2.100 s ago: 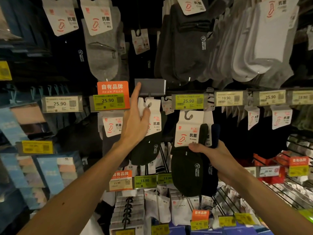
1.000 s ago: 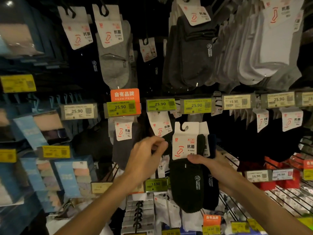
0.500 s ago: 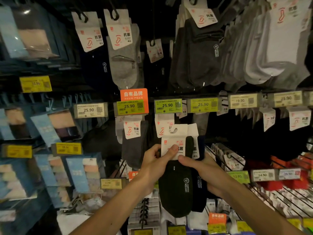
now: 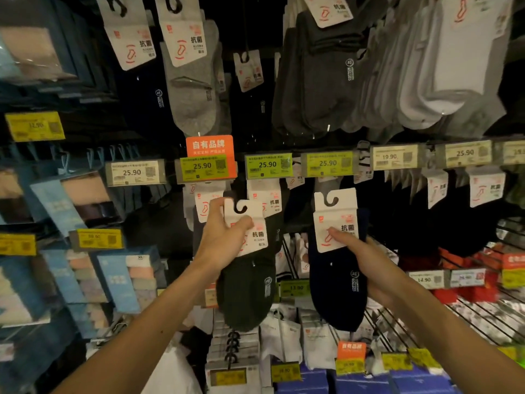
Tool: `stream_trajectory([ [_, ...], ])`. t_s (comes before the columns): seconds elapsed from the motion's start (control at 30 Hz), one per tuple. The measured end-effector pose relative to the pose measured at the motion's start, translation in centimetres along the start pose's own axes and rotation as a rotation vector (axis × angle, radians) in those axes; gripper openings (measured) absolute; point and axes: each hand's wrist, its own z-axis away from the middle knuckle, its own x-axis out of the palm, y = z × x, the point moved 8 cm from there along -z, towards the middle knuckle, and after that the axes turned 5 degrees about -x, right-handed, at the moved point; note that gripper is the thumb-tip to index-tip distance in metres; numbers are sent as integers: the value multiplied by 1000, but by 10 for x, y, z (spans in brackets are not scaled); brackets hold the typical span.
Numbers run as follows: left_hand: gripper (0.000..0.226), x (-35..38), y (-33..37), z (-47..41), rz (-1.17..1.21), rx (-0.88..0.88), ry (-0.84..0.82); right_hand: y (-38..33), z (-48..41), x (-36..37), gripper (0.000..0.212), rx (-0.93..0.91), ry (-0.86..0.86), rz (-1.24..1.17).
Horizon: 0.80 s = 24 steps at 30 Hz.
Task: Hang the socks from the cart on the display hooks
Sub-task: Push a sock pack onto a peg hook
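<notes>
My left hand (image 4: 223,236) grips a dark green sock pack (image 4: 246,291) by its white hanger card, lifted just below the 25.90 price tags (image 4: 268,165). My right hand (image 4: 366,260) holds a navy sock pack (image 4: 338,291) by its white card, thumb pressed on the card front. The two packs hang apart, side by side, in front of the middle row of display hooks. Other carded socks (image 4: 267,199) hang behind them on that row. The hook rods themselves are hidden behind the price tags.
Grey, charcoal and white socks (image 4: 312,89) fill the upper row. Boxed items (image 4: 119,282) line the shelves at left. Lower hooks hold white sock packs (image 4: 279,342), and wire racks (image 4: 468,317) with red goods extend at right. An orange brand sign (image 4: 209,145) tops one tag.
My left hand came down from the hook, took the green pack off the stack in my right hand and moved it left and up. The right hand keeps the navy pack.
</notes>
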Motion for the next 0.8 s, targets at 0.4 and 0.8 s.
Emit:
stream_trajectory([
  [0.4, 37, 26, 39, -13, -253, 346, -33, -13, 1, -10, 26, -16, -28, 88],
  [0.8, 68, 32, 67, -25, -244, 541, 74, -14, -12, -5, 21, -17, -61, 92],
])
